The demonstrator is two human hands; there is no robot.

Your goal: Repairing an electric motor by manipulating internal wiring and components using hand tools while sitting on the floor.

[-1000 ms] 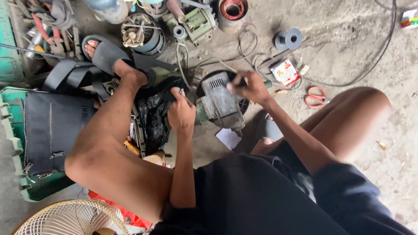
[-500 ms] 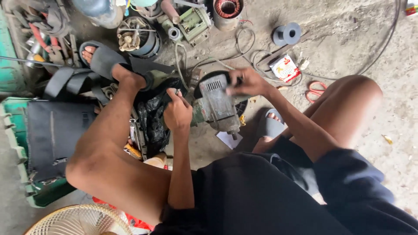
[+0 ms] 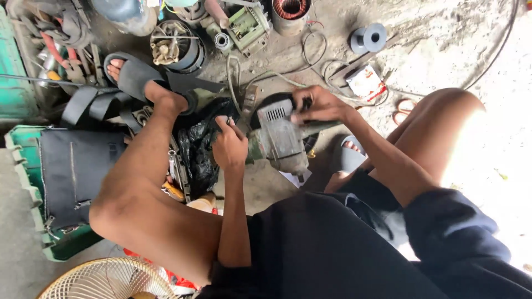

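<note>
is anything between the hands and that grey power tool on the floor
Nothing visible. The right hand rests directly on the far end of the power tool, and the left hand presses against its near side beside the black plastic bag.

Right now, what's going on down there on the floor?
A person sits on a dusty concrete floor, working on a worn grey-green power tool lying between their legs. The left hand is at the tool's near end, pinching something too small to make out; the right hand rests on its top by the round guard. A black plastic bag lies beside it. Motor parts, a copper-wound coil, a small spool and cables lie scattered around.
</note>
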